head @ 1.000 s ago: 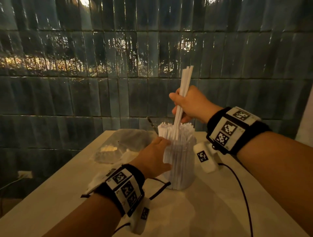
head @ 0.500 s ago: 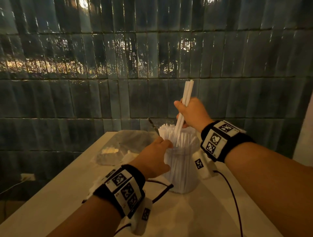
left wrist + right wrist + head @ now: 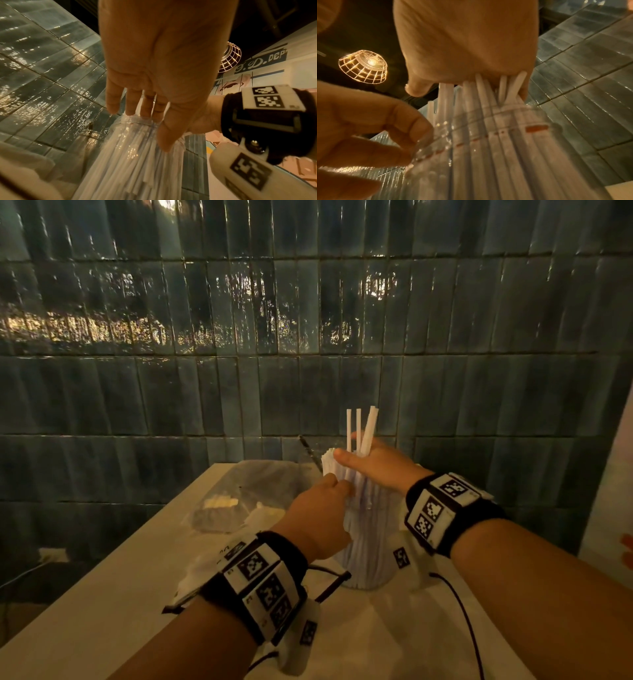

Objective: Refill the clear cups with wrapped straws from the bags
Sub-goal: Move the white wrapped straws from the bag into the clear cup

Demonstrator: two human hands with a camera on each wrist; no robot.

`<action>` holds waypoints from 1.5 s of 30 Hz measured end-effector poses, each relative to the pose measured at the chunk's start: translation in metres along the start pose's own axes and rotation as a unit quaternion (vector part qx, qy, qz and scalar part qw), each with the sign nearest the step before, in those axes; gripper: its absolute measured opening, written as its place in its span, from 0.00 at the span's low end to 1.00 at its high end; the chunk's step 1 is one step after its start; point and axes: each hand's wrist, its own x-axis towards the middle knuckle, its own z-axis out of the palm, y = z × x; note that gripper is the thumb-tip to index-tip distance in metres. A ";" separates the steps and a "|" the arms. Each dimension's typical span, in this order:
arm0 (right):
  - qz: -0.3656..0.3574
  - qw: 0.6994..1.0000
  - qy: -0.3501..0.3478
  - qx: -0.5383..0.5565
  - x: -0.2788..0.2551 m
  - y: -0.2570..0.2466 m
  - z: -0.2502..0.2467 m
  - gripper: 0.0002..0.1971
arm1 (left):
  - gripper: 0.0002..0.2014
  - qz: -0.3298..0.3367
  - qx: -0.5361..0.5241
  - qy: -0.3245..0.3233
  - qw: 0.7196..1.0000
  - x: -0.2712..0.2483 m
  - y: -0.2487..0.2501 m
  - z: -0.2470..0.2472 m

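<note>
A clear cup packed with white wrapped straws stands on the white table. My right hand sits low over the straw tops, thumb stretched left. It holds a few wrapped straws that stick up past it, fanned apart, their lower ends down among the packed ones. The right wrist view shows those straws passing the palm above the cup. My left hand grips the cup's left rim. In the left wrist view its fingers reach the rim and the thumb lies along the cup.
A crumpled clear plastic bag with some straws lies behind and left of the cup. A second clear cup holding a dark stick stands against the tiled wall. Black cables trail over the table near my wrists.
My right hand has come down from above the cup to the straw tops, sinking its few straws into the pack; they now fan apart. My left hand stayed at the rim.
</note>
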 end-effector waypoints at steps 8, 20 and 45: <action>-0.155 0.966 0.165 0.128 -0.008 -0.018 -0.024 0.39 | 0.33 -0.005 0.022 -0.011 1.000 0.001 0.004 0.000; -0.159 0.956 -0.030 -0.246 -0.021 -0.022 0.003 0.23 | 0.34 0.024 -0.015 0.000 1.000 -0.001 -0.002 0.002; -0.012 0.963 -0.098 -0.250 -0.004 -0.022 -0.004 0.37 | 0.29 0.020 0.003 -0.005 1.000 0.001 0.000 -0.004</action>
